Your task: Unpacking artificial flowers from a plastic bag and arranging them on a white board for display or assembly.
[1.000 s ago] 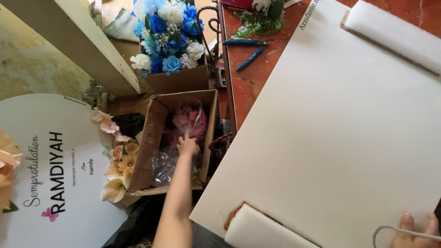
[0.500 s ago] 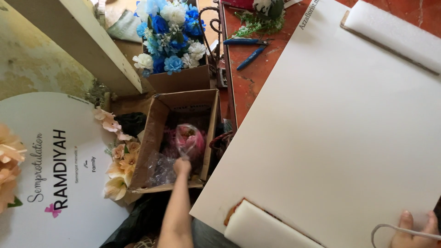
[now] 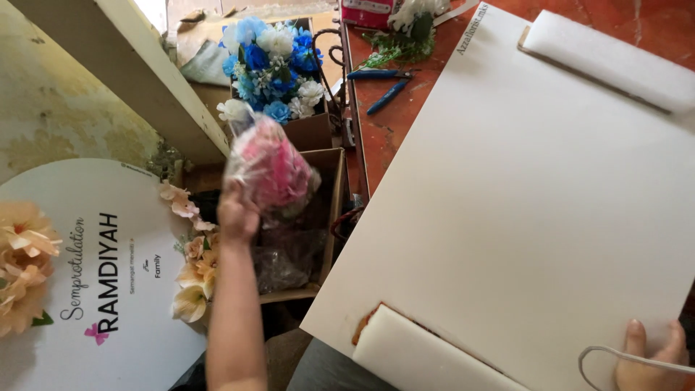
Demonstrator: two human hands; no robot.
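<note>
Lifted from box: left hand grips pink flower bag.

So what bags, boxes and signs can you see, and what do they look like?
Clear plastic bag of pink flowers: lifted by the left hand above the box.
Brown cardboard box: open, centre left, crumpled plastic inside.
Round white sign: lower left, dark lettering, peach flowers at its edges.
Big white board: right, small print at its top corner.

— Floor? 
— Red-brown marbled tile floor, upper centre and top right corner, glossy in daylight.
— Wall? 
— Pale yellow wall, stained and flaking, upper left.
— Furniture? 
— One cream-painted beam, slanting across the upper left.
</note>
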